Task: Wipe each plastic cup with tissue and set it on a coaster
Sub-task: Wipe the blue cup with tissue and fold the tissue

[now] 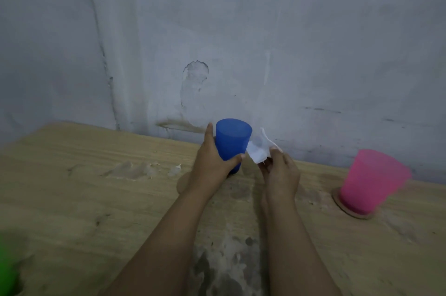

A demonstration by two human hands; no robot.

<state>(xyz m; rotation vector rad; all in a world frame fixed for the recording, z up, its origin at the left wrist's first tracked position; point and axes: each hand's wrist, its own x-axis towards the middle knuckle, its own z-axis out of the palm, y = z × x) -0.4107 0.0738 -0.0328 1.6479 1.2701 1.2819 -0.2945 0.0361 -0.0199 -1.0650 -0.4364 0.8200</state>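
Both hands are gripping: left hand (212, 165) is curling around the upside-down, slightly tilted blue cup (232, 142); right hand (280, 172) is pinching the tissue (259, 152) beside it.

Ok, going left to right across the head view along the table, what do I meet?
Green object at the edge → left hand → blue cup it grips → white tissue → right hand pinching it → pink cup on its coaster.
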